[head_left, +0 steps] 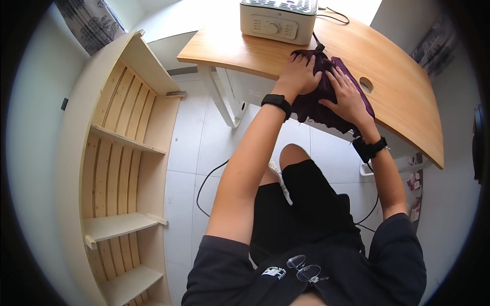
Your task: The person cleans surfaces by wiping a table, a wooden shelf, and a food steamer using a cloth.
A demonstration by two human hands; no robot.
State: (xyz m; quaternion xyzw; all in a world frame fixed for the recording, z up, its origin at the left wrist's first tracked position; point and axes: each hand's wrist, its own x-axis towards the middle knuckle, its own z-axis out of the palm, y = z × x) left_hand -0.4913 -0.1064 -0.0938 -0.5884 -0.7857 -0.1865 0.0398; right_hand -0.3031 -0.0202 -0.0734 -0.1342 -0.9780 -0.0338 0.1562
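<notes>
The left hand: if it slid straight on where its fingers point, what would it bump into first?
Probably the white box. The left hand lies on the dark purple cloth, fingers aimed past its edge towards that box's front, though depth is hard to judge.

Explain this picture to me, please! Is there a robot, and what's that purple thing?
No robot, just a person's own two bare hands. The single picture comes from a camera worn on the person's head, looking forward and down, so you also see the lap below.

The left hand and right hand lie with fingers spread on dark purple cloth, touching it rather than closed around it. The cloth lies partly over the near edge of a wooden table. Also on the table stands a pale box with a knob.
</notes>
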